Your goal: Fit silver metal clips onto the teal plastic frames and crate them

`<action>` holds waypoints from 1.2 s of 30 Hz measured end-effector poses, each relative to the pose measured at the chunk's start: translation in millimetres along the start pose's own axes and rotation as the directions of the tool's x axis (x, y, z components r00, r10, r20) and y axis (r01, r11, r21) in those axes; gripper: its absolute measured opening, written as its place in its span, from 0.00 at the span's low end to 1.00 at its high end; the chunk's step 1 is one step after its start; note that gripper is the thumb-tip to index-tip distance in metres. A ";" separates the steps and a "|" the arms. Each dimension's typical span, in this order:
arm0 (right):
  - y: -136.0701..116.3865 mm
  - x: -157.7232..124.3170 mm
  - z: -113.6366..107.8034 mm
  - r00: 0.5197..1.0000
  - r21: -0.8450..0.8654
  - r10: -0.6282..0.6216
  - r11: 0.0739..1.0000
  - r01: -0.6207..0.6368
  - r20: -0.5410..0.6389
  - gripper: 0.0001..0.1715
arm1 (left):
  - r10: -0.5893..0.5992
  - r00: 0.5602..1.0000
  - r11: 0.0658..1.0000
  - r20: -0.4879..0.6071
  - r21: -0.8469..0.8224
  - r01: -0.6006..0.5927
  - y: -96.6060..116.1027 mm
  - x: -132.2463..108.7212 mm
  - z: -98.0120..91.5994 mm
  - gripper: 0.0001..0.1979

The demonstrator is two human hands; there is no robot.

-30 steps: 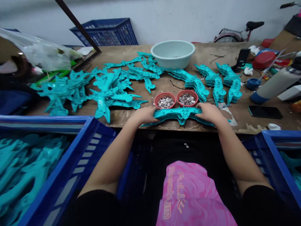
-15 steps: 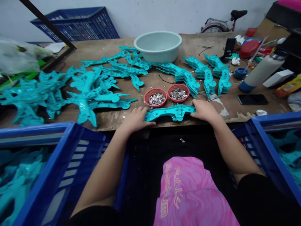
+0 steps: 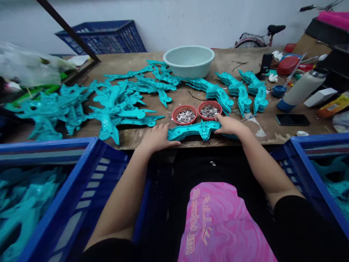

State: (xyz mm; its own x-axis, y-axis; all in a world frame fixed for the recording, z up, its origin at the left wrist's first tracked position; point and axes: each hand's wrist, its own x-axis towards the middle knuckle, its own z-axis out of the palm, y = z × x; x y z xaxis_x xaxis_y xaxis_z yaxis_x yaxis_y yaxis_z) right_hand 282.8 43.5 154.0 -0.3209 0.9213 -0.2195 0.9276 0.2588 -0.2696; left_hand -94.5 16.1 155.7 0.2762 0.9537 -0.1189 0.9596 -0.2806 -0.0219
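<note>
A teal plastic part (image 3: 195,130) lies along the front edge of the wooden table (image 3: 131,63). My left hand (image 3: 156,136) rests flat on the table at the part's left end, fingers stretched out and thumb touching it. My right hand (image 3: 229,124) lies over the part's right end with its fingers curled on it. Its fingertips reach the rim of the right red basket (image 3: 209,110). That basket and the left red basket (image 3: 184,115) hold small silvery metal pieces.
Many teal parts (image 3: 114,102) are spread over the table's left and middle, with neat stacks (image 3: 240,91) at the right. A pale basin (image 3: 188,60) stands behind. A phone (image 3: 292,119), a bottle (image 3: 300,89) and clutter lie at the right. Blue crates (image 3: 81,171) of teal parts flank my lap.
My right hand has slid left along the part toward the right red basket. The left hand has stayed at the part's left end. The view has shifted slightly.
</note>
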 end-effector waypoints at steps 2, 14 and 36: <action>3.2 -6.5 -6.2 0.999 0.004 -0.034 0.999 0.034 -0.037 0.36 | 0.048 0.989 0.999 -0.139 0.024 -0.045 14.9 -2.3 -4.2 0.56; -18.1 100.6 -46.8 0.979 -0.223 -0.201 0.957 0.187 -0.042 0.24 | 0.190 0.955 0.982 -0.229 0.031 -0.188 51.7 1.9 18.1 0.30; 20.3 91.5 -41.8 0.941 0.167 -0.169 0.960 0.224 -0.293 0.15 | 0.186 0.978 0.982 0.096 -0.003 -0.187 27.9 173.5 0.8 0.15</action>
State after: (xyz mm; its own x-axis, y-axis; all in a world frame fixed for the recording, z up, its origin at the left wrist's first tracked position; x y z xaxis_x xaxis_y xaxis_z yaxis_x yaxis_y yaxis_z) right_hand 280.3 145.2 167.6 -0.4023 0.9085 0.1133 0.7865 0.4063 -0.4650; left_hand -19.9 173.6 133.6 0.4434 0.8701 -0.2152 0.8913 -0.4533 0.0034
